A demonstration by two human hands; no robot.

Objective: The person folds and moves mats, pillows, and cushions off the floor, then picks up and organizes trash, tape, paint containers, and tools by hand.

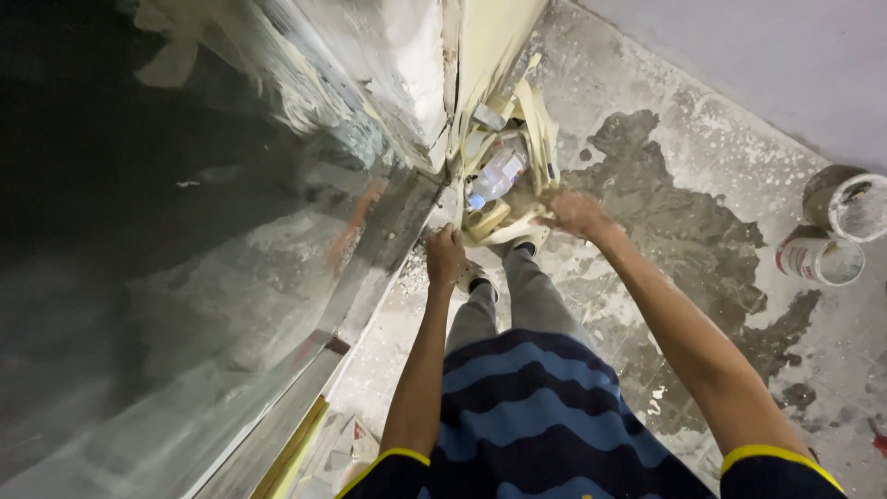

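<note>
I look straight down my body at a stained concrete floor. My left hand (444, 256) is closed into a fist beside the lower edge of a glass panel (231, 259); what it holds, if anything, is hidden. My right hand (575, 212) reaches forward and touches a heap of cream-coloured tape strips (536, 139) piled in the corner. A clear plastic bottle (497, 174) lies inside that heap. My grey trouser legs and shoes (480, 277) stand just below the pile.
A reflective glass panel fills the left side, with a metal frame along its bottom. Two dirty paint buckets (845, 217) stand at the right by a white wall. Dark wet patches (684, 212) mark the floor. Papers (337, 453) lie at bottom left.
</note>
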